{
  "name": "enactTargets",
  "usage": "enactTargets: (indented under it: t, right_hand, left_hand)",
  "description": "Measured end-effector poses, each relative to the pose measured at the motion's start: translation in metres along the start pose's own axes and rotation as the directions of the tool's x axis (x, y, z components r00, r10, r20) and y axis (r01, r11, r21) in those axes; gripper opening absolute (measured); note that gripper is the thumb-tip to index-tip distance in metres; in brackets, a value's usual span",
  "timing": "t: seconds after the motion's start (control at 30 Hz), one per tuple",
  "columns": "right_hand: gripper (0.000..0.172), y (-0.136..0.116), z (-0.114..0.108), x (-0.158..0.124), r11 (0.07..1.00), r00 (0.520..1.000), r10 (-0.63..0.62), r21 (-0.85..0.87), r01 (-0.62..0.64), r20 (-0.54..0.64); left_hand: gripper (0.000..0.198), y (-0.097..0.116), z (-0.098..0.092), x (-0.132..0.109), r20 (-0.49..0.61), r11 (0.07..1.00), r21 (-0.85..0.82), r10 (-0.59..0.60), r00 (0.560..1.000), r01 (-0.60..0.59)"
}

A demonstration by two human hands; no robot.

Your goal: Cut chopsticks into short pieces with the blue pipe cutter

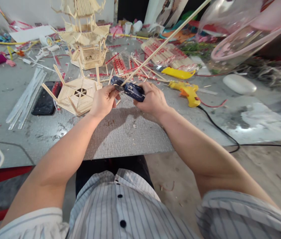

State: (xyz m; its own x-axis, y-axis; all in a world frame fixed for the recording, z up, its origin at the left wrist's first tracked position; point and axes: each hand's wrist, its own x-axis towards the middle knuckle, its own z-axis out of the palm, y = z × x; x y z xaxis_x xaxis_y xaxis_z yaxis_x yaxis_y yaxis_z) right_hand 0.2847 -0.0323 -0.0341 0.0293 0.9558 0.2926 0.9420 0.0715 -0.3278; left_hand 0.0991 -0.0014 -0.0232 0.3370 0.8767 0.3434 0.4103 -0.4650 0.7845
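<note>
My left hand (103,101) is closed in a pinch on the near end of a long thin wooden stick (166,40) that slants up to the far right. My right hand (151,99) is wrapped round a dark blue cutter tool (130,89), whose jaws sit at the stick's near end between both hands. Just left of my left hand lies a hexagonal wooden stick roof piece (77,94) on the grey table (13,132). Behind it stands a tall wooden stick pagoda model (85,36).
A yellow glue gun (189,93) with a black cord (220,127) lies right of my hands. A yellow utility knife (177,73), red-wrapped stick packets (167,53), a black phone (44,103), clear glue sticks (26,96), a white oval object (240,83) and a clear container (240,30) are around.
</note>
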Motion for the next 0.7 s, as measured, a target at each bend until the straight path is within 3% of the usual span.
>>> enactTargets:
  t: [0.43, 0.6, 0.7]
  right_hand:
    - [0.043, -0.005, -0.005, 0.000, 0.997, 0.998, 0.030, -0.066, -0.026, 0.060]
    - [0.029, -0.017, -0.022, 0.005, 0.991, 0.974, 0.088, -0.120, -0.063, 0.210]
    - [0.034, -0.021, -0.034, 0.007, 0.990, 0.905, 0.138, -0.078, -0.116, 0.404]
  left_hand:
    - [0.027, -0.002, 0.000, 0.002, 0.022, 0.999, 0.020, -0.029, 0.999, 0.029]
    - [0.028, 0.001, -0.002, 0.003, 0.004, 0.983, 0.161, -0.085, 0.996, 0.083]
    - [0.032, 0.001, -0.001, 0.005, 0.023, 0.949, 0.292, -0.128, 0.991, 0.116]
